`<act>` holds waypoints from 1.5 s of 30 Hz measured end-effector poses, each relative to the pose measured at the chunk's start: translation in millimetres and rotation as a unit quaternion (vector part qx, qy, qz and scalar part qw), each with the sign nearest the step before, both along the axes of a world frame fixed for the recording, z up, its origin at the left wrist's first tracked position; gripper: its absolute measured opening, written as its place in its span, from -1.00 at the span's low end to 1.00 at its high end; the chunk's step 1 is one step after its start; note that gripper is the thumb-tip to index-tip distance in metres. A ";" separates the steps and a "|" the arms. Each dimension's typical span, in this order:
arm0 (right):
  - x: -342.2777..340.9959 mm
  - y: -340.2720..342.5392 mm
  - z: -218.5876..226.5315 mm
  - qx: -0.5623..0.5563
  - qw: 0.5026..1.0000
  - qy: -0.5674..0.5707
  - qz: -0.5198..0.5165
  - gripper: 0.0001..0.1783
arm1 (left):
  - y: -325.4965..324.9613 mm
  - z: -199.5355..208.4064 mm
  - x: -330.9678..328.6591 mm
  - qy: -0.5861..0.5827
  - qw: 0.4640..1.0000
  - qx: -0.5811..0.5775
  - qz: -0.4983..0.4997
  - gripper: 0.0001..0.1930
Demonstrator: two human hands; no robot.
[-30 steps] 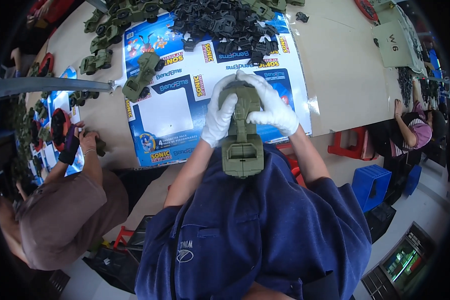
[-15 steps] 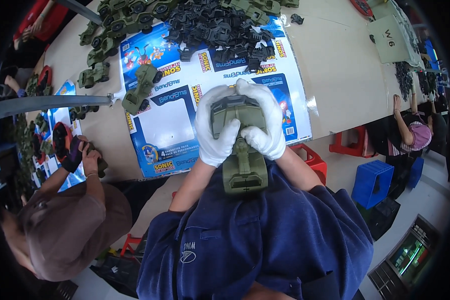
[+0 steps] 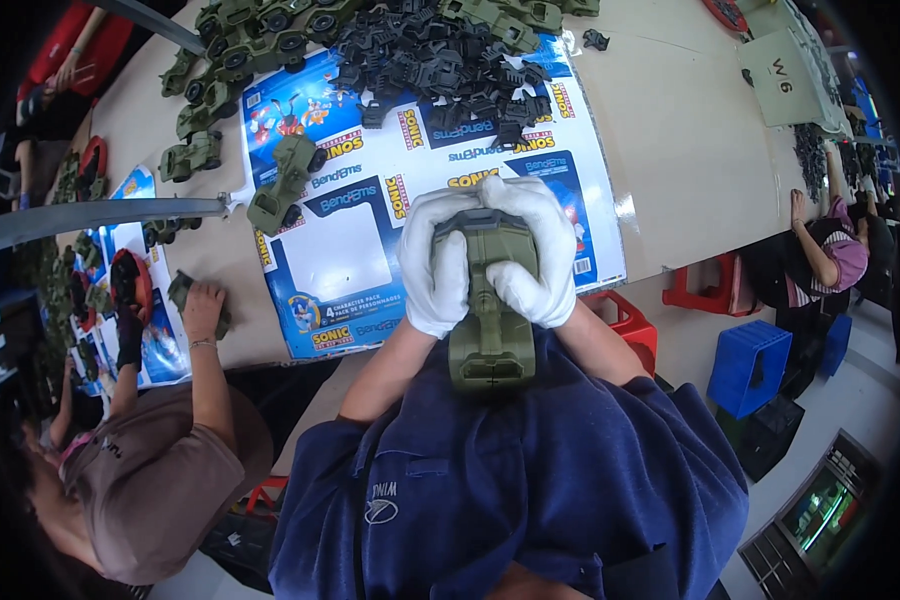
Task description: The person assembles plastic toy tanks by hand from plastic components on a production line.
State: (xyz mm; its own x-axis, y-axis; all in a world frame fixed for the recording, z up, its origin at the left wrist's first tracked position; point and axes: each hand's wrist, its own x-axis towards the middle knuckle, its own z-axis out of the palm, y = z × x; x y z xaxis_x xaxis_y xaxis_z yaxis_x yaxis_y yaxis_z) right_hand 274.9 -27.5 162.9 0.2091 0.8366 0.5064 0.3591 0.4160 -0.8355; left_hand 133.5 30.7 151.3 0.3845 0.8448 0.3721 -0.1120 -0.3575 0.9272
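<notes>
An olive-green, moulded plastic toy vehicle body is held between the person's two hands, close against the front of the dark blue garment and just off the near edge of the pale brown table. One end, edged with a dark grey strip, points away from the person and sits inside the cupped palms; the other, boxy end sticks out toward the person, below the thumbs.

The left hand, in a white fabric glove, is closed around the left side of the toy, its fingers wrapping the far end and its thumb pressed upright on the upper surface. The right hand, gloved alike, grips the right side, fingers curled over the far end and thumb laid across the middle. The fingertips of the two meet or nearly meet beyond the toy; what the fingers touch underneath is hidden.

Beyond the hands, a glossy blue-and-white printed sheet lies on the table. A heap of small black plastic parts covers its far portion. Another olive-green toy vehicle with black wheels rests across its left edge, and more green vehicles crowd together farther back.
</notes>
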 end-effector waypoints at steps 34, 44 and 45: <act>76.6 40.7 -178.4 -0.273 0.903 -0.265 -0.203 -0.75 | 43.2 -146.0 -82.0 0.510 0.826 -0.237 -0.024 -0.21; 65.7 -29.6 -147.5 -0.192 0.915 -0.326 -0.139 -0.51 | 37.6 -162.3 -75.5 0.288 0.863 -0.413 -0.036 -0.17; 59.2 -23.0 -140.5 -0.329 0.876 -0.303 -0.182 -0.43 | 35.1 -157.2 -73.9 0.288 0.864 -0.412 -0.037 -0.17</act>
